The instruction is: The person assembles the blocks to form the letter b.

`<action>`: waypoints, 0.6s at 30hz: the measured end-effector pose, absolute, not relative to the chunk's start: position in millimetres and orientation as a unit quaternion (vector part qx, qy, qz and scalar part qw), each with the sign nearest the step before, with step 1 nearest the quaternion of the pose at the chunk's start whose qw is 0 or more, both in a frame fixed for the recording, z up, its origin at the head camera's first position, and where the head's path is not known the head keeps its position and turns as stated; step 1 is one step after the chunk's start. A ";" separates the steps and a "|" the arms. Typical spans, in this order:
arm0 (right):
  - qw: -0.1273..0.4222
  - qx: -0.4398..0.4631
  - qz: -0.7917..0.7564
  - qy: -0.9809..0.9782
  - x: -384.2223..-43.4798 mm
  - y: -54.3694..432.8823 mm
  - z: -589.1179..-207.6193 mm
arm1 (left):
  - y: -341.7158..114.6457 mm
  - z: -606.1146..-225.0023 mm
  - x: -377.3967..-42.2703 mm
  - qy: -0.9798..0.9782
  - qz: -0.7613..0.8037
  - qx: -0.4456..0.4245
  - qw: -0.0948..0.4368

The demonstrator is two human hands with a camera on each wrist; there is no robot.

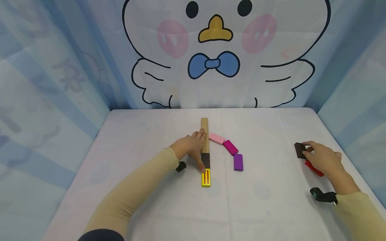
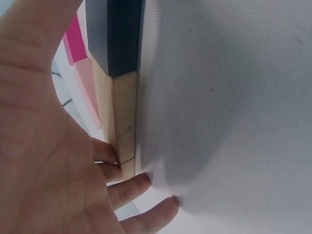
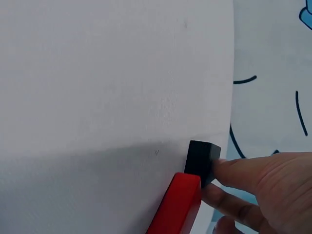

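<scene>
A straight row of blocks runs away from me in the head view: a yellow block with red stripes (image 1: 206,180), a black block (image 1: 205,160) and natural wood blocks (image 1: 204,124). Along its left side lies my left hand (image 1: 193,144), thumb stretched toward the yellow block and the other fingers extended at the wood. At the right, my right hand (image 1: 325,159) pinches another black block (image 1: 300,150) between thumb and fingers. A red block (image 3: 176,207) lies close against that black block, partly covered by the hand in the head view.
Curving off the row's right side are a pink block (image 1: 216,138), a magenta block (image 1: 230,147) and a purple block (image 1: 238,162). A white cloth covers the table (image 1: 265,207). Printed curtains (image 1: 271,87) stand behind and at both sides.
</scene>
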State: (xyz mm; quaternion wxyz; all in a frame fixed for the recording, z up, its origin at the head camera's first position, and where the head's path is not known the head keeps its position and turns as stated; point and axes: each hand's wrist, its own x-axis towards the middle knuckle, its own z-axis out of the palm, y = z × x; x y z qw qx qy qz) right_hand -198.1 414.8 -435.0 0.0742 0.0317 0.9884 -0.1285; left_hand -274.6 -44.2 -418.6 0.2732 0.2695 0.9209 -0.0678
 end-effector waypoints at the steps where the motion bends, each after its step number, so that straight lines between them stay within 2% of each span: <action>1: 0.073 0.028 -0.132 0.988 -197.3 411.7 -434.7 | -43.8 -418.5 -274.5 0.921 -0.068 0.269 0.274; 7: 0.060 0.003 -0.145 0.988 -191.4 392.8 -434.4 | -43.4 -418.1 -274.9 0.922 -0.067 0.268 0.272; 18: 0.071 -0.021 -0.168 0.983 -176.1 363.1 -433.7 | -42.7 -417.0 -272.8 0.922 -0.067 0.268 0.273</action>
